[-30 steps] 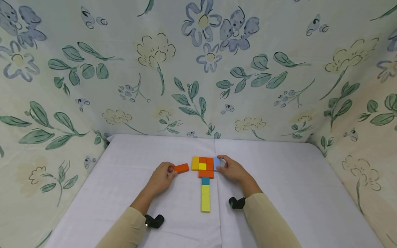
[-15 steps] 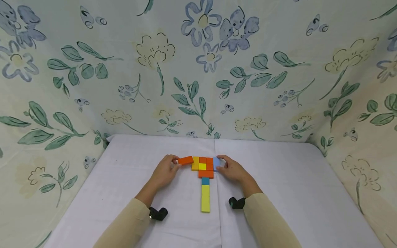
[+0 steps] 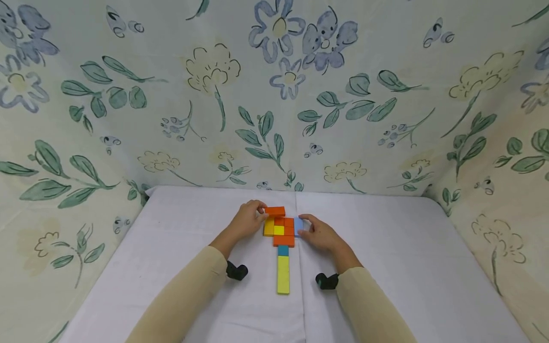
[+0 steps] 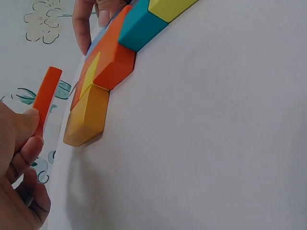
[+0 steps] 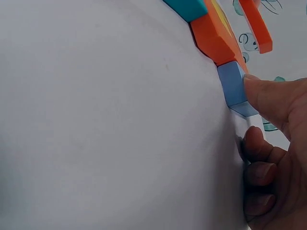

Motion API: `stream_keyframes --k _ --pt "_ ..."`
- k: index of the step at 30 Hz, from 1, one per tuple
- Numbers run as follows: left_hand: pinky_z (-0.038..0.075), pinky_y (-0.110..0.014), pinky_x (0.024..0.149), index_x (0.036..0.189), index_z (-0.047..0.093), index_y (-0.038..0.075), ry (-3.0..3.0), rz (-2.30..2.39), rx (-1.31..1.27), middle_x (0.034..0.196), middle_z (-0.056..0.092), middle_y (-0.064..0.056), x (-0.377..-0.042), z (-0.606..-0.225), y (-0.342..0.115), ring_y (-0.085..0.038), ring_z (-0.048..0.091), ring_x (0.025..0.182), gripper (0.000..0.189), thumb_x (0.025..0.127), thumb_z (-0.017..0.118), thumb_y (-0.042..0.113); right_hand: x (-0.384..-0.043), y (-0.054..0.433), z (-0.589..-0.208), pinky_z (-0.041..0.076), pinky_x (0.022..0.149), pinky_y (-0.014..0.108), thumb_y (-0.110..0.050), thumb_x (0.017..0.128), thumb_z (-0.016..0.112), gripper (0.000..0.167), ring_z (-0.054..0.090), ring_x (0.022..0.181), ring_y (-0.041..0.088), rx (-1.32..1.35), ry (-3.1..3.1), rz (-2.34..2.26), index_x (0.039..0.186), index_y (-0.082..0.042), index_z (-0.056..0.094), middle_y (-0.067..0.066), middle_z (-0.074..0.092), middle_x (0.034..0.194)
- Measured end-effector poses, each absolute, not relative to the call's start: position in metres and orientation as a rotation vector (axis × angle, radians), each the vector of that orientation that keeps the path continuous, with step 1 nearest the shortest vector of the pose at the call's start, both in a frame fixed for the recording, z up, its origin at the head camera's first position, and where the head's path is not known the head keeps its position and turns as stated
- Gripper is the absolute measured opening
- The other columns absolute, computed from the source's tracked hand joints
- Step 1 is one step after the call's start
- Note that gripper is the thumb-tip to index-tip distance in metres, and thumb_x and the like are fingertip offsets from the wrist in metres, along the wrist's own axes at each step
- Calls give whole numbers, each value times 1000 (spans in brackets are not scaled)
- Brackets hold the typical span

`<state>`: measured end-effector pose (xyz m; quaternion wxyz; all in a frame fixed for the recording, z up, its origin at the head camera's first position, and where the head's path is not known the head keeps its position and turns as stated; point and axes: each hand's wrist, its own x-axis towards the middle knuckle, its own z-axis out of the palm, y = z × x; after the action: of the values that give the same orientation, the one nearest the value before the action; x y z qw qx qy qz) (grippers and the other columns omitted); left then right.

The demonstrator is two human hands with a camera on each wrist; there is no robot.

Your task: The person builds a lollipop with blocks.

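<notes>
My left hand (image 3: 246, 220) pinches one end of an orange block (image 3: 275, 211) between thumb and fingers. In the left wrist view, this block (image 4: 48, 91) is raised off the white cloth. It is just beyond a flat, flower-like layout of blocks. My right hand (image 3: 322, 234) grips a light blue block (image 3: 298, 226) at the layout's right side, thumb on the near end and a finger at the far end. An amber block (image 3: 268, 227) forms the left side, around a small yellow block (image 3: 279, 230) and several orange ones (image 3: 283, 241).
Below the cluster, a teal block (image 3: 283, 250) and a long yellow block (image 3: 283, 275) form a straight stem toward me. White cloth (image 3: 386, 267) covers the table. A floral curtain (image 3: 369, 143) rises behind and at both sides. Black wrist devices (image 3: 327, 281) sit at both cuffs.
My left hand has carried the orange block from left of the layout, up and rightward, to just beyond its far left side. The right hand has stayed on the light blue block.
</notes>
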<state>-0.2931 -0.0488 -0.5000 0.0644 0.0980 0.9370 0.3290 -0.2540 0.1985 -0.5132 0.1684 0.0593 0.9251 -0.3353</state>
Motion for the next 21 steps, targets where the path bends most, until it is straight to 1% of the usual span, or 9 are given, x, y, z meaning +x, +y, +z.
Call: stream_keyframes --k 5,11,16,21 --pt "51 -35 94 129 62 12 2762 983 263 110 62 -3 -304 -497 -36 -24 50 108 33 102 63 30 -254 199 -512 43 68 33 -40 95 69 58 53 86 23 149 2643 -943 149 -36 48 9 54 94" --pt "49 -35 93 130 62 11 2735 987 230 110 61 -4 -310 -504 -23 -24 49 107 34 102 62 31 -253 198 -513 44 69 33 -40 95 69 57 54 86 23 153 2649 -939 148 -37 49 9 55 94" --pt "47 -36 91 132 63 13 2764 974 221 113 63 -4 -312 -510 -18 -24 49 105 34 103 61 31 -253 198 -511 43 69 33 -40 95 69 57 54 86 23 153 2651 -936 148 -37 48 9 55 94" --pt "48 -37 91 131 66 15 2732 1043 119 120 65 -4 -311 -511 -16 -25 49 107 34 104 58 34 -252 198 -510 43 68 33 -40 95 69 58 53 86 22 138 2651 -931 149 -36 48 9 55 94"
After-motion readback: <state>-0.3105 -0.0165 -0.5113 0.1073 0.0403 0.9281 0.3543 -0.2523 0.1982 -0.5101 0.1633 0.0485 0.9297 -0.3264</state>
